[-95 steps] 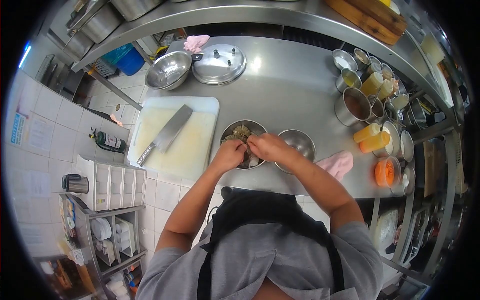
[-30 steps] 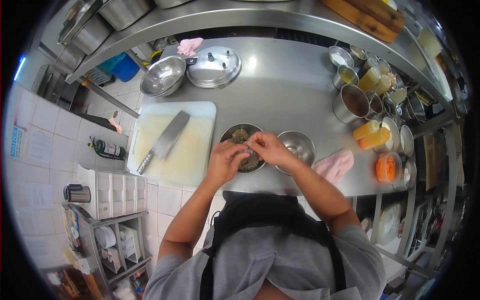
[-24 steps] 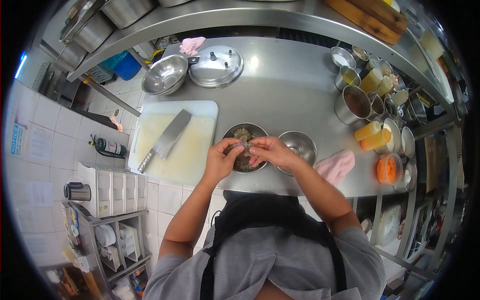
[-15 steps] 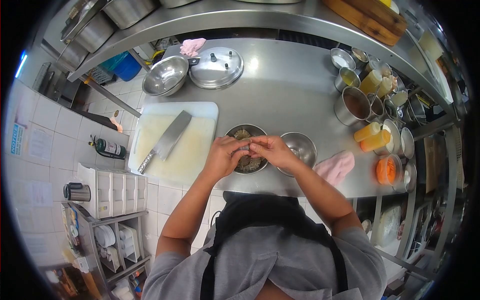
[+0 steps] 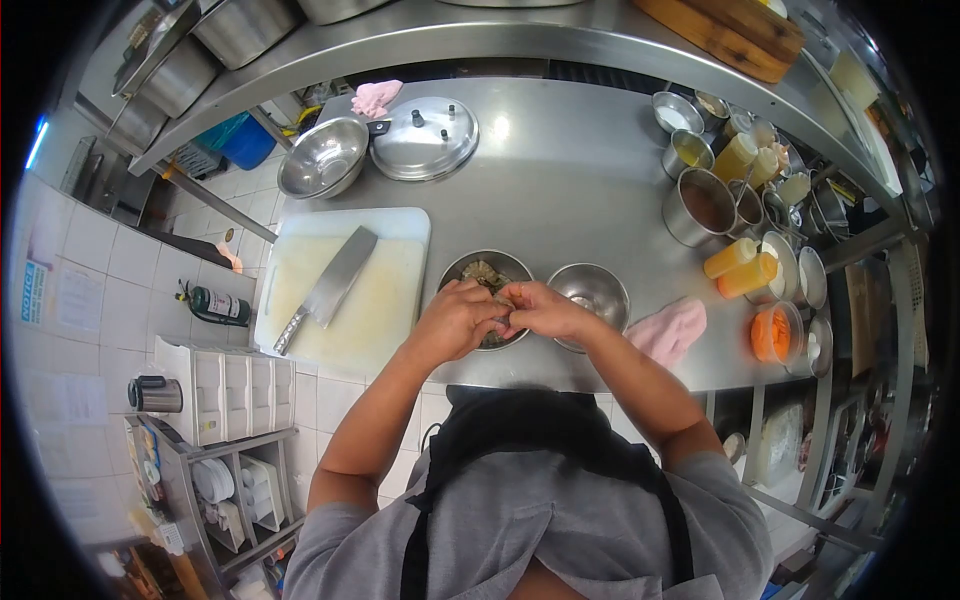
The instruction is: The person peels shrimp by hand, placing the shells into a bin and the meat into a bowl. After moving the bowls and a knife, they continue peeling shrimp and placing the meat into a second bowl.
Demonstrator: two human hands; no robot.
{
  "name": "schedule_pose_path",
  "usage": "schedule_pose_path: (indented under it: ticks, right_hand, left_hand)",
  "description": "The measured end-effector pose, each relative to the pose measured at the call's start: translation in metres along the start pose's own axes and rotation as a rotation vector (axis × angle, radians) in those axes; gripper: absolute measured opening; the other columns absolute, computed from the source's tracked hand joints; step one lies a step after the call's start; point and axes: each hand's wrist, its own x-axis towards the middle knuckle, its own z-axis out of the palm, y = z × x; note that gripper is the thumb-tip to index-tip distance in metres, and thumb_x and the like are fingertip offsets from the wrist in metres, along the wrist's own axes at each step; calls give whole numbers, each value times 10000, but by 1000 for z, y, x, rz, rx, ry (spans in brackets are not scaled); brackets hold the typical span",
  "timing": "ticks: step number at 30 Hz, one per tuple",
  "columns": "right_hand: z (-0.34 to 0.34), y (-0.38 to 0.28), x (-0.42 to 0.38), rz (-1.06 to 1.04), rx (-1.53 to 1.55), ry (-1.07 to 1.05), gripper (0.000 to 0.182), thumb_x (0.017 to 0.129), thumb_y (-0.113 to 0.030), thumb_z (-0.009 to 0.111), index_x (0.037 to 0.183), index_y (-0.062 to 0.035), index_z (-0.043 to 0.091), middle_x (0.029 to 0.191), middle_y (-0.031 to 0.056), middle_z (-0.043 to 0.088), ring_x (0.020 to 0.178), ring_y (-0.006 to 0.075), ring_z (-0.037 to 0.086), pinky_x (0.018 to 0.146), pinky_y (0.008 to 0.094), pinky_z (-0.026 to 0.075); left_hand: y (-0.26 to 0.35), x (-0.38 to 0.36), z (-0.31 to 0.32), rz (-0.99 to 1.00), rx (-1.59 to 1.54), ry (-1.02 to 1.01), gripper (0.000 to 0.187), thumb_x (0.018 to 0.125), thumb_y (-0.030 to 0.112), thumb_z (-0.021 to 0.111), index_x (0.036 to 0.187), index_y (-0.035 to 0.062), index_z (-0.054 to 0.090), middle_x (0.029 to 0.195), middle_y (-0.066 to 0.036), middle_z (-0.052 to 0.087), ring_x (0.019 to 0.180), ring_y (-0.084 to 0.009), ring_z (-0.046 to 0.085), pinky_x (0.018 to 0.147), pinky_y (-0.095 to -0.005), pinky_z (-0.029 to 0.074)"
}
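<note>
Both hands meet over a steel bowl [image 5: 516,264] of grey raw shrimp [image 5: 483,272] on the steel table. My left hand [image 5: 458,322] has its fingers closed in a pinch above the bowl. My right hand [image 5: 546,310] also pinches, with its fingertips against those of the left. A small greyish shrimp [image 5: 503,311] shows between the fingertips, mostly hidden by them. Beside the shrimp bowl, under my right wrist, stands a second steel bowl [image 5: 598,290].
A cleaver [image 5: 343,275] lies on a white cutting board [image 5: 400,310] at left. Behind it are a steel bowl [image 5: 325,158] and a lid [image 5: 430,140]. A pink cloth [image 5: 672,332], sauce bottles [image 5: 745,275] and pots [image 5: 697,208] stand at right. A shelf [image 5: 450,42] overhangs the back.
My hands have lowered slightly toward the bowl and turned a little, fingertips still together. The whole view has shifted slightly; the objects on the table stay in place.
</note>
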Motion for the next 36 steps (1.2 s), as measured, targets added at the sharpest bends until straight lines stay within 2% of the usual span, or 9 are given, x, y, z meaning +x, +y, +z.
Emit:
schedule_pose_path:
  ticks: [11,17,20,22,26,28,29,31,36]
  right_hand:
    - [5,1,3,-17,95,73,319,934,80,476,1236,55,579,1050,118,688,917,181,717,832,312,610]
    - [6,-6,-1,-37,147,77,358,922,113,443,1248,31,564,1082,124,683,909,194,720,839,329,616]
    - [6,-9,-3,-63,202,69,384,902,139,443,1246,21,567,1089,128,681,911,203,719,834,336,618]
    - [5,-11,-2,-76,263,82,399,891,154,444,1246,19,568,1097,132,680,915,208,719,831,339,618]
    - [-2,-2,-1,-94,353,66,391,893,163,484,1243,14,575,1094,134,679,876,198,702,804,345,615]
    - [-3,1,-2,-107,403,53,380,902,155,501,1246,12,575,1093,133,679,853,190,694,786,346,611]
    - [-2,1,-3,-112,417,74,364,920,137,509,1256,11,575,1083,125,677,835,183,685,763,339,602]
    - [-2,-2,-4,-118,429,94,350,938,118,517,1266,9,576,1073,117,675,818,177,676,739,332,592]
    - [-3,-15,-20,-45,577,104,301,1007,-54,598,1299,13,575,975,64,669,776,135,655,691,293,559]
  left_hand:
    - [-3,-8,9,4,-61,143,215,798,55,793,1011,86,781,889,-70,712,845,-290,652,822,-404,503]
    - [-6,-13,9,-142,-270,194,219,825,24,795,1041,53,777,917,-116,733,833,-301,689,768,-366,542]
    - [-7,-15,13,-138,-254,229,207,859,18,782,1065,41,775,953,-125,749,863,-253,712,784,-333,552]
    - [-5,-16,16,-312,-530,273,179,886,8,771,1064,20,776,994,-96,767,906,-196,714,815,-314,560]
    - [-13,-20,31,-445,-692,304,188,937,20,740,1124,15,757,1045,-70,767,943,-169,709,846,-315,569]
    - [-23,-22,48,-505,-1284,424,212,997,73,690,1203,43,727,1099,-65,748,955,-190,707,865,-337,562]
    - [-24,-23,56,-504,-1284,424,212,997,73,690,1203,43,727,1099,-65,748,955,-190,707,865,-337,562]
    - [-19,-20,63,-567,-1555,495,228,1038,131,643,1252,57,674,1138,-91,725,971,-201,697,883,-359,552]
    - [-13,-14,59,-682,-1482,424,172,1062,170,607,1190,55,613,1094,-110,708,957,-204,688,869,-355,545]
